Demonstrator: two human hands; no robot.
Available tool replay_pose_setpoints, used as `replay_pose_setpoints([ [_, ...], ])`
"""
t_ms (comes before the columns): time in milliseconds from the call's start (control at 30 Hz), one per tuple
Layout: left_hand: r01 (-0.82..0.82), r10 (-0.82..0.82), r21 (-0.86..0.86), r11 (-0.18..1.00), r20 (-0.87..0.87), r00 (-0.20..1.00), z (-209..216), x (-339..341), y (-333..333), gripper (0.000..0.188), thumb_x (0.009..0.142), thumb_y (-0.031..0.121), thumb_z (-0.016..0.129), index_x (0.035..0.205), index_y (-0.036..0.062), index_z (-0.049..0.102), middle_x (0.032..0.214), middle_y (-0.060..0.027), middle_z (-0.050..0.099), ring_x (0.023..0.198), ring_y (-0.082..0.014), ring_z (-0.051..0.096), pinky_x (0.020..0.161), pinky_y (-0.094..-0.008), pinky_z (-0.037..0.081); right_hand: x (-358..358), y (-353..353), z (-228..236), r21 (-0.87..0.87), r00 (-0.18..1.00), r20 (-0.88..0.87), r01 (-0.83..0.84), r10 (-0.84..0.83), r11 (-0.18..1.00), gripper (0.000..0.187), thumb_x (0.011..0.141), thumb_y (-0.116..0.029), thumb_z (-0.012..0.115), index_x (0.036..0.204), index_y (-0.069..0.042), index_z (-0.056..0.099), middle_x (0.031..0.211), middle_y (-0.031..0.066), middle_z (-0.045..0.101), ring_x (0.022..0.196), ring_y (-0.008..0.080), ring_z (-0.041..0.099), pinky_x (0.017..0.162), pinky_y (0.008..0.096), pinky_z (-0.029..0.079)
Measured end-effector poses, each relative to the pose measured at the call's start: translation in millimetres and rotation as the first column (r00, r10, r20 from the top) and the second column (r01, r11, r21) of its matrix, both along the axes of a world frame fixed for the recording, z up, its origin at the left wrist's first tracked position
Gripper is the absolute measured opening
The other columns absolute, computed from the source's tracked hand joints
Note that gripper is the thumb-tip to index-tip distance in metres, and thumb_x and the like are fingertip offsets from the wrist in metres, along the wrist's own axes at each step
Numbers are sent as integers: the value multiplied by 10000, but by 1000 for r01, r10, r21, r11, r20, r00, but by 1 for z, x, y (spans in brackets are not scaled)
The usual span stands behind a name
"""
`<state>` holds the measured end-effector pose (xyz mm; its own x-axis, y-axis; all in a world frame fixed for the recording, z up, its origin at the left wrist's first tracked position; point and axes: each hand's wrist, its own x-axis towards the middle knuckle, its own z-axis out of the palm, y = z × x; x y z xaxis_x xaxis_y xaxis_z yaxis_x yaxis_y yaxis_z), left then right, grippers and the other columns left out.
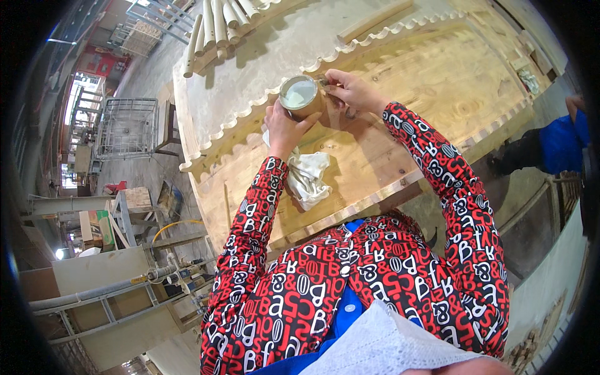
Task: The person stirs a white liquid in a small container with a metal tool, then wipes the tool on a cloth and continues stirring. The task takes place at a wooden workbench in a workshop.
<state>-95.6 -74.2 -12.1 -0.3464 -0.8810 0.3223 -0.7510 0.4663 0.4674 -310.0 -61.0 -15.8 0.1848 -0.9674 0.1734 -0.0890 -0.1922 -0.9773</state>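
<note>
A round cup with pale whitish liquid in it is held up over the wooden worktable. My left hand wraps its side from the left, thumb across the front. At the cup's right side, my right hand has its fingers closed by what looks like the handle; the exact grip is partly hidden. A crumpled white cloth lies on the table just below my left wrist.
Wavy-edged wooden strips run across the table. Several round wooden poles lie at the far left, and a plain wooden bar at the far side. A wire cage cart stands left. A person in blue is at the right.
</note>
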Motion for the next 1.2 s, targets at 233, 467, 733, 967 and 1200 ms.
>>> replay_pose_setpoints([
  [233,30,-30,-47,998,-6,1000,3,-10,0,762,632,449,847,1198,33,553,1091,-119,618,1017,-308,507,921,-429,412,-7,-27,2,-157,971,-208,85,-117,984,135,918,-87,543,1040,-29,533,755,100,592,617,145,562,562,327,469],
  [467,-17,17,-50,999,10,1000,-1,3,1,761,623,459,847,1189,38,562,1082,-109,622,1007,-302,503,919,-420,406,5,-4,12,108,991,-129,-23,37,994,86,975,-88,514,1058,-66,513,799,14,591,631,79,527,560,261,463],
  [733,40,-39,-3,999,60,997,2,-6,1,798,628,491,835,1232,51,553,1154,-108,587,1049,-309,486,950,-422,381,-2,5,0,-99,982,-176,46,-63,994,128,941,-100,566,1053,-52,524,821,94,625,683,169,582,611,326,480],
  [967,-41,41,38,998,6,999,-1,3,2,778,627,479,837,1213,53,554,1122,-102,609,1073,-308,479,962,-432,373,-1,1,13,-242,944,-292,84,-155,967,131,911,-86,575,1030,-33,557,931,156,631,852,293,618,743,380,489],
  [1200,-20,20,-14,1000,15,1000,-3,0,1,805,634,496,832,1222,27,548,1118,-116,619,1034,-312,491,939,-425,397,-16,-36,49,-345,618,-773,-219,-144,913,190,934,-156,552,1116,-105,564,986,138,618,924,353,614,770,429,500],
])
